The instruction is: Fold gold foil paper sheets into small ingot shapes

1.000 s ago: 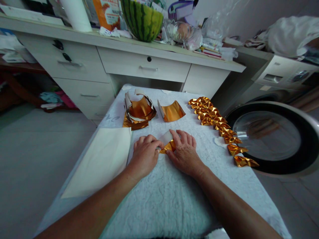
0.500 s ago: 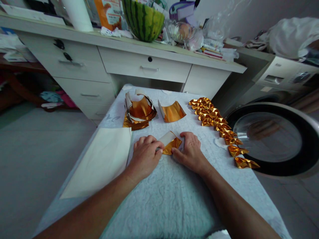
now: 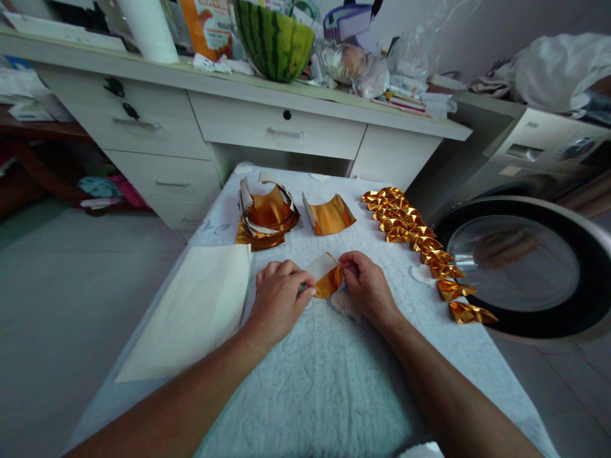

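A partly folded sheet of gold foil paper [image 3: 329,281] lies on the cloth-covered table between my hands, its white back showing on the upper part. My left hand [image 3: 282,294] is closed at the sheet's left edge, thumb and fingers gripping it there. At the right edge my right hand [image 3: 366,284] pinches the paper between thumb and forefinger. Beyond the hands sit a curled stack of gold foil sheets [image 3: 270,210] and one loose curved gold sheet [image 3: 333,215]. To the right runs a slanting row of folded gold foil pieces [image 3: 432,256].
A large cream paper sheet [image 3: 193,312] covers the table's left side. Behind the table stands a white drawer desk [image 3: 286,124] bearing a cut watermelon [image 3: 274,41] and clutter. On the right, a washing machine's round door [image 3: 525,264] hangs open close to the table.
My right hand's thumb and forefinger have come together on the paper's right edge, after the thumb lay lower with the fingers apart. My left hand stays almost still.
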A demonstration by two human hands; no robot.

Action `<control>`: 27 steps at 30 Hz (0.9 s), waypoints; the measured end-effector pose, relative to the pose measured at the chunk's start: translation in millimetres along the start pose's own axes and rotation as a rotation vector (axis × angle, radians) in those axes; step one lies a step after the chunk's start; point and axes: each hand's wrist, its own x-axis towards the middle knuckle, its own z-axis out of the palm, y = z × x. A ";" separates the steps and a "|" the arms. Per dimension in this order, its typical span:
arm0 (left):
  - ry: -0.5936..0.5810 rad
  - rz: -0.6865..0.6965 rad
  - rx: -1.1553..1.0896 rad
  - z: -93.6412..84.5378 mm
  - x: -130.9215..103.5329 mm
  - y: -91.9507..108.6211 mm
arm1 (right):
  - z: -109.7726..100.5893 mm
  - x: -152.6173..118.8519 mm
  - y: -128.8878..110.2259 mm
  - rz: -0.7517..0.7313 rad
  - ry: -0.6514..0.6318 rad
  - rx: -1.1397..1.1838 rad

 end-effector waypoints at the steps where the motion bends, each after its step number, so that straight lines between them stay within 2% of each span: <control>1: 0.000 -0.001 0.007 -0.3 0.1 0.6 | 0.8 0.1 -0.1 0.000 -0.008 0.019; 4: -0.008 0.003 0.025 -1.2 -0.4 2.3 | 1.9 0.1 -0.8 -0.029 -0.011 -0.027; 7: 0.007 -0.008 0.042 -1.0 -1.1 3.2 | 2.8 0.2 -2.7 -0.051 -0.024 -0.210; 13: 0.096 -0.082 0.136 1.4 -2.2 3.3 | 6.6 -0.1 -10.7 0.023 -0.078 -0.420; 19: 0.057 -0.052 0.162 0.8 -3.4 2.9 | 6.1 0.9 -9.1 0.022 -0.083 -0.356; 27: 0.056 -0.013 0.037 2.7 -3.4 0.1 | 4.7 1.9 -5.6 0.009 -0.072 -0.156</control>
